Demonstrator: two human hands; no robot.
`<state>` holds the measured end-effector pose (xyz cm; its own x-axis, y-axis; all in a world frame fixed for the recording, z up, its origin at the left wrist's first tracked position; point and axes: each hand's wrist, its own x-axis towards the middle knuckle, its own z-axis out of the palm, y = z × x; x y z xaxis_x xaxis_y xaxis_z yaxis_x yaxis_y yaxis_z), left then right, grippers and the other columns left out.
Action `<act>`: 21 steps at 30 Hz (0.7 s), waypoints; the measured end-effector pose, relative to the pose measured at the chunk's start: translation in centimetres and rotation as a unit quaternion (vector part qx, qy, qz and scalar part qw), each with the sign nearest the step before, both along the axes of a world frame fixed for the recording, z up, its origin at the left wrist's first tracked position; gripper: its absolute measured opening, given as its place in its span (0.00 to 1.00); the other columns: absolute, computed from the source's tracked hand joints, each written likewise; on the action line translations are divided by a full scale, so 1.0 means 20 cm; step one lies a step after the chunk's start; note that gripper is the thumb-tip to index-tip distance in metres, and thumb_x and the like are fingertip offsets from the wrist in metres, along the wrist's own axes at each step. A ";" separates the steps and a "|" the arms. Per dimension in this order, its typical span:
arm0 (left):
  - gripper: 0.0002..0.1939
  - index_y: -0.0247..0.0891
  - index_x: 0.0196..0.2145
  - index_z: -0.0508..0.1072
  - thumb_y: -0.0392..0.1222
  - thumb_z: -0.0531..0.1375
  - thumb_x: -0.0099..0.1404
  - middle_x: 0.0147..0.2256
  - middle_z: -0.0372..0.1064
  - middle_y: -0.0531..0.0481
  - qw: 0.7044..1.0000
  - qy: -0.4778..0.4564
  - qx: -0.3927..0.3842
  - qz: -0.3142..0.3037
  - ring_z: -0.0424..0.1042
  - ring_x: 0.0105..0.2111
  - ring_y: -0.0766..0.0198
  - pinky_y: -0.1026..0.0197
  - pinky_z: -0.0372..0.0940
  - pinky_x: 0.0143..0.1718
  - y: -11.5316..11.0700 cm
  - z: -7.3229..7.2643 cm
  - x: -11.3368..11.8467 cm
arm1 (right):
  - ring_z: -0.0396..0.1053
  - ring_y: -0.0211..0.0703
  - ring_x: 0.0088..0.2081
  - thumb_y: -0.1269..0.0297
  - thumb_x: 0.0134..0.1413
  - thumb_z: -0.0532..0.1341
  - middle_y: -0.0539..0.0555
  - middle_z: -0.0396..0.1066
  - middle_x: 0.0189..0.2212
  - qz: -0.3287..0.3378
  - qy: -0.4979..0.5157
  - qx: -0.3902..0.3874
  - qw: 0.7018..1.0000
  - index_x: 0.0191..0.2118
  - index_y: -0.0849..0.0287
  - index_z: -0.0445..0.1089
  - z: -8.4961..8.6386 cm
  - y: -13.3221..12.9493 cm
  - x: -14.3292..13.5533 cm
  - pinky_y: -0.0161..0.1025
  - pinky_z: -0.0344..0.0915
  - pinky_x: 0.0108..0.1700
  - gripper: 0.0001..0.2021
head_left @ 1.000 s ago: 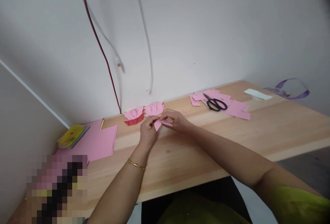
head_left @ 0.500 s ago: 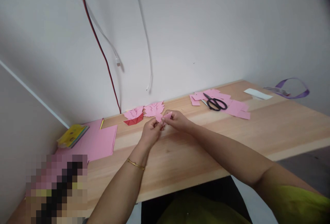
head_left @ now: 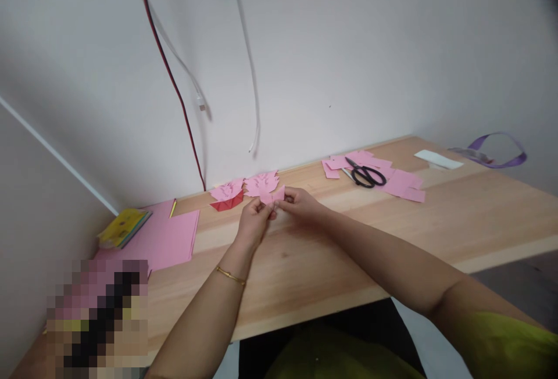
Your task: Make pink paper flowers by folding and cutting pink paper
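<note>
Between my two hands is a small piece of pink paper [head_left: 274, 195], held just above the wooden table. My left hand [head_left: 255, 219] pinches its lower left side, and my right hand [head_left: 300, 204] grips its right side with thumb and fingers. The fingertips of both hands nearly meet below the paper and hide part of it. Just behind the hands lie pink cut-paper shapes with jagged edges [head_left: 261, 182], and a folded red paper piece [head_left: 227, 201] sits to their left.
Black-handled scissors [head_left: 368, 177] rest on pink paper pieces [head_left: 403, 184] at the right. A white strip [head_left: 438, 159] and a purple strap [head_left: 501, 164] lie farther right. Large pink sheets [head_left: 170, 245] and a yellow packet [head_left: 124, 228] are on the left. Cables [head_left: 181, 97] hang along the wall.
The pink paper has turned between my fingers: its pointed right end has shifted left and looks more spread. Both hands keep hold of it.
</note>
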<state>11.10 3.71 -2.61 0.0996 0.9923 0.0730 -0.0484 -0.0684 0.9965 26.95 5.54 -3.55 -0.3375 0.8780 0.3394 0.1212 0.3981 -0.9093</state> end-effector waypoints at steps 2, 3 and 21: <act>0.13 0.35 0.25 0.68 0.45 0.66 0.50 0.21 0.65 0.54 1.000 -0.006 -0.002 0.002 0.65 0.22 0.70 0.65 0.60 0.27 0.00 0.00 0.00 | 0.63 0.36 0.28 0.59 0.52 0.59 0.50 0.69 0.27 -0.021 -0.026 0.006 0.999 0.34 0.63 0.71 0.00 0.00 0.00 0.33 0.59 0.31 0.11; 0.12 0.35 0.25 0.68 0.44 0.66 0.50 0.21 0.64 0.55 1.000 -0.010 -0.003 0.004 0.65 0.22 0.70 0.66 0.61 0.27 0.00 -0.01 0.00 | 0.62 0.36 0.27 0.59 0.52 0.59 0.49 0.68 0.26 -0.033 -0.037 0.008 0.999 0.33 0.63 0.71 -0.01 0.00 0.00 0.33 0.58 0.30 0.11; 0.11 0.33 0.28 0.73 0.44 0.67 0.50 0.22 0.67 0.52 1.000 0.013 -0.010 -0.009 0.67 0.23 0.69 0.66 0.61 0.28 0.01 -0.01 -0.02 | 0.62 0.36 0.28 0.60 0.49 0.60 0.50 0.68 0.26 -0.020 -0.003 -0.015 1.000 0.31 0.63 0.68 0.00 -0.01 -0.01 0.33 0.58 0.30 0.10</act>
